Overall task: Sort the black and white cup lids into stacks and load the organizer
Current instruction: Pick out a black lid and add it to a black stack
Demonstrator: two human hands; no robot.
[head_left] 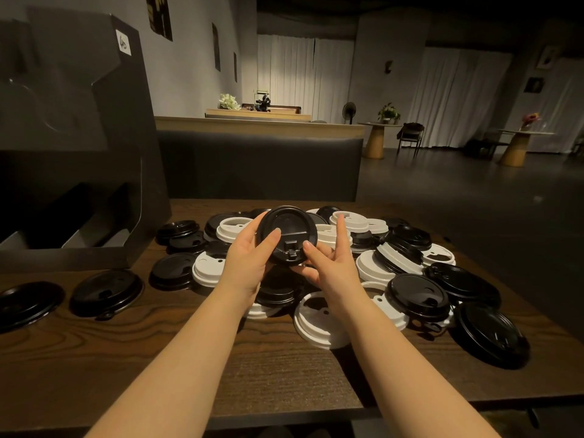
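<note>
Black plastic: a lid (288, 236) held up above the heap, tilted so its top and flip tab face the camera.
Left fingers: the thumb (272, 237) lies across the lid's top and the other fingers curl behind its left rim (254, 223); the left hand (249, 260) carries most of the weight.
Right fingers: the thumb tip (308, 246) presses the lower right rim; the forefinger and middle finger (339, 230) stand straight up, spread clear of the lid. The palm of the right hand (328, 270) seems to cup the lid's lower edge from behind; contact there is hidden.
Why held so: probably a two-handed check of colour and facing before it goes on a stack, or squaring several nested lids. I cannot tell whether it is one lid or a few.
Heap: black and white lids (373, 267) mixed and overlapping on the wooden worktop (221, 358), directly below and right of the hands.
Set apart: a few black lids (106, 292) lie singly at the left, near the organizer, likely the start of the black sort.
Organizer: dark box (94, 147) at the far left of the worktop, slanted slots open toward the person; contents unclear.
Progress: early; most lids unsorted.
</note>
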